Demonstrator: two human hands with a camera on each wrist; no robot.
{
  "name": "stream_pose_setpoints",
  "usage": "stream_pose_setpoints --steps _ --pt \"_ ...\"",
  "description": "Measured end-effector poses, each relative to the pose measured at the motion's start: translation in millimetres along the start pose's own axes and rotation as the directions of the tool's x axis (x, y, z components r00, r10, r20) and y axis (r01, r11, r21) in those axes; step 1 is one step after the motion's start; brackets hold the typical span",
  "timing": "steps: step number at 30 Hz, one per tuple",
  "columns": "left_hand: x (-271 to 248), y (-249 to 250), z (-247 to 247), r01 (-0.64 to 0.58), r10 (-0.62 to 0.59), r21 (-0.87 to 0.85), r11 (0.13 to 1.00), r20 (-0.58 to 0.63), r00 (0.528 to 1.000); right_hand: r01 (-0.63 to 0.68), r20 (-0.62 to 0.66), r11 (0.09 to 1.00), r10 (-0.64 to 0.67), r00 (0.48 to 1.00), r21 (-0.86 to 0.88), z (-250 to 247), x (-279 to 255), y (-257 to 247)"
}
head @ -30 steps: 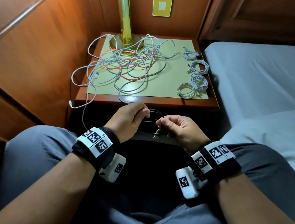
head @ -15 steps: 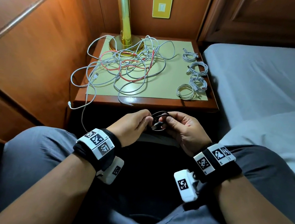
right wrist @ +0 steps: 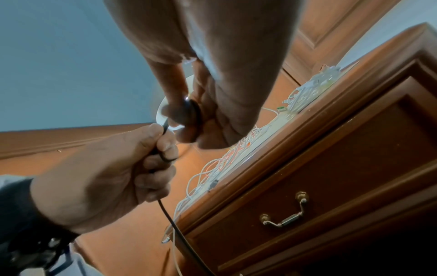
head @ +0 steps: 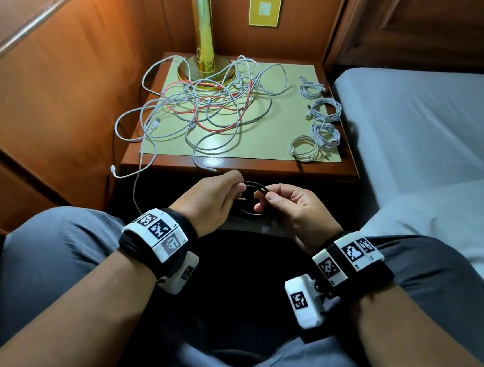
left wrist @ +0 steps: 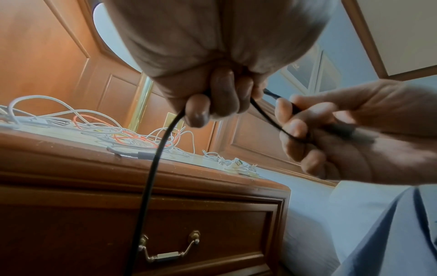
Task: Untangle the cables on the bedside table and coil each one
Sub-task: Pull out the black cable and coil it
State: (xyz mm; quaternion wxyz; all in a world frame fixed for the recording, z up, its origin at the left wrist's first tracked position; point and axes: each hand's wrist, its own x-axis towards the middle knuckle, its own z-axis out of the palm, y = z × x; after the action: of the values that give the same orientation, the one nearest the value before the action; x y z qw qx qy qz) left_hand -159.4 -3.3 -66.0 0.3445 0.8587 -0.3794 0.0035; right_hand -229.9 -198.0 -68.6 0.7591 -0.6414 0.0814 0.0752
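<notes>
A black cable forms small loops between my two hands, in front of the bedside table. My left hand grips it in curled fingers, and its tail hangs down past the drawer. My right hand pinches the loops between thumb and fingers. On the table lies a tangle of white and red cables. Several coiled white cables sit in a row along the table's right edge.
A brass lamp post stands at the back of the table amid the tangle. A white cable end dangles off the table's left front. Wood panelling closes the left side; a grey bed lies to the right. The drawer handle is below.
Both hands have risen toward the table's front edge while turning the black cable, and its loop now shows wider between them.
</notes>
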Motion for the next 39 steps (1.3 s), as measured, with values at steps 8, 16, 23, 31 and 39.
stream_pose_setpoints --steps 8,16,23,31,39 --pt "0 0 1 0.005 -0.002 -0.069 0.998 0.041 0.999 -0.143 0.145 0.989 0.135 0.98 0.048 8 -5 -9" --pt "3 -3 -12 0.135 -0.144 -0.137 0.981 -0.056 0.988 -0.086 0.1 0.971 0.065 0.993 0.221 -4 -5 -14" --pt "4 -31 -43 0.294 -0.324 -0.142 0.945 -0.31 0.894 0.135 -0.289 0.848 0.022 0.957 0.512 -41 0 -39" --pt "0 3 -6 -0.089 0.093 0.088 0.992 -0.048 0.995 0.225 -0.128 0.953 -0.254 0.959 -0.202 -16 -3 -16" --pt "1 23 -2 -0.126 0.113 -0.085 0.988 -0.151 0.982 0.154 0.129 0.913 -0.113 0.985 -0.377 -6 -3 -2"
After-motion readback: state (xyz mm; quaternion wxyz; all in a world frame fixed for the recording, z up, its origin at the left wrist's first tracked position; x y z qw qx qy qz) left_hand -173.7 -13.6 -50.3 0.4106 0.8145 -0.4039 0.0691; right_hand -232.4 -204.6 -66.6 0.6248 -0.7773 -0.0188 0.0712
